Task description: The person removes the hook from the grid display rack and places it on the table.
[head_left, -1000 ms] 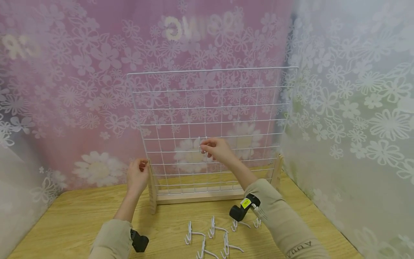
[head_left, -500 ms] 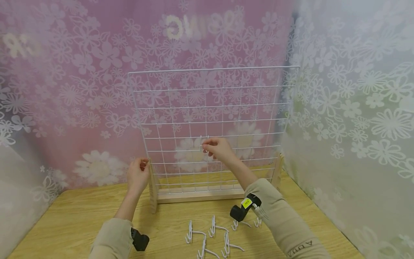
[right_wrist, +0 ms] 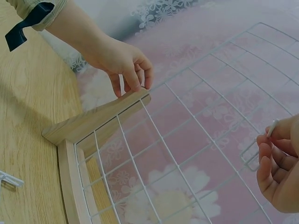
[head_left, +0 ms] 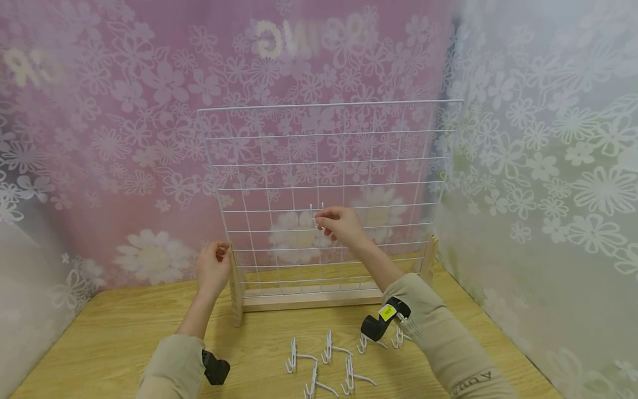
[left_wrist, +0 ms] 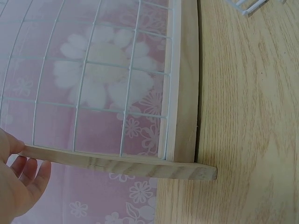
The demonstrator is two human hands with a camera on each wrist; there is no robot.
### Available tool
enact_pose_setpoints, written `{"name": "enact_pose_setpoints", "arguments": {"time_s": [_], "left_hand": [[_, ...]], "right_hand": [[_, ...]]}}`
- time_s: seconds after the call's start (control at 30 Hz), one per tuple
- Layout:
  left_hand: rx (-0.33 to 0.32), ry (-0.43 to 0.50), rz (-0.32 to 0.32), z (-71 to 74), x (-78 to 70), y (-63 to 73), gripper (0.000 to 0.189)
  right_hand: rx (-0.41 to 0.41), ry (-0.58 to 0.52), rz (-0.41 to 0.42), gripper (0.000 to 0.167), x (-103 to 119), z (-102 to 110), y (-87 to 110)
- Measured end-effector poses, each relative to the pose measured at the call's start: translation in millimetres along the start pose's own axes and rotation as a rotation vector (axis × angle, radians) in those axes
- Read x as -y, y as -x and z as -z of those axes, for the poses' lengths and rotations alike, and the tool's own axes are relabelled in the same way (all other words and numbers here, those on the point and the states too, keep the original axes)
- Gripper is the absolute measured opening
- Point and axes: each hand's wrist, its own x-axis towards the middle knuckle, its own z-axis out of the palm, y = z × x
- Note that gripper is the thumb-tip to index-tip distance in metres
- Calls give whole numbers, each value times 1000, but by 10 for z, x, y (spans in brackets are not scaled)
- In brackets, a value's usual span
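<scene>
A white wire grid panel stands upright in a wooden stand. My left hand is at the top of the stand's left post, its fingertips pinching the end beside the grid's edge. In front of the grid's middle, my right hand pinches a white wire hook between thumb and fingers. The hook's two upturned tips show just above a horizontal wire in the head view; my fingers cover much of its body.
Several white wire hooks lie on the wooden table before the stand, some close to my right sleeve. Behind the grid hangs a pink flowered curtain; a pale flowered one hangs on the right.
My right hand has risen slightly and shifted right with the hook, whose tips now stand higher against the wire. My left hand has stayed at the post.
</scene>
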Motion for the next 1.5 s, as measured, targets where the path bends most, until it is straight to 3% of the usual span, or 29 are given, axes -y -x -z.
{"name": "enact_pose_setpoints", "arguments": {"time_s": [0.6, 0.97, 1.5], "left_hand": [[27, 0, 18, 11, 31, -5, 18], [-16, -2, -24, 9, 18, -15, 16], [-14, -1, -30, -6, 31, -2, 16]], "right_hand": [[75, -20, 113, 16, -140, 156, 210], [106, 12, 73, 12, -267, 291, 360], [138, 67, -1, 19, -509, 436, 620]]}}
